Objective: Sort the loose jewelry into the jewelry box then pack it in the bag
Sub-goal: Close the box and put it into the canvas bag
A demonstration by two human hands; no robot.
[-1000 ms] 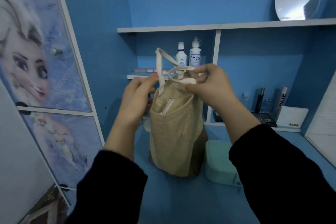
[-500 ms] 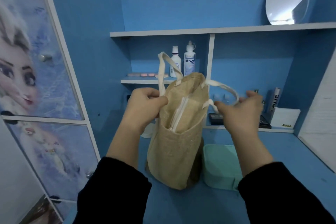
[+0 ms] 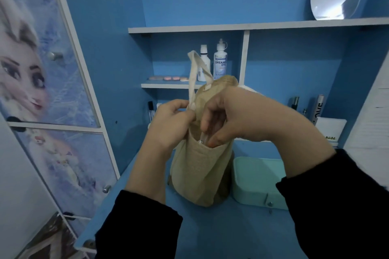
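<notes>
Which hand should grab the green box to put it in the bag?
Probably the right. The green box sits right of the bag, below the right hand. The left hand grips the bag's rim and can steady it.

You have a single view — from your head, wide-angle, facing forward and slightly down, close over the desk [image 3: 221,235], shelves [image 3: 189,28] straight ahead.
</notes>
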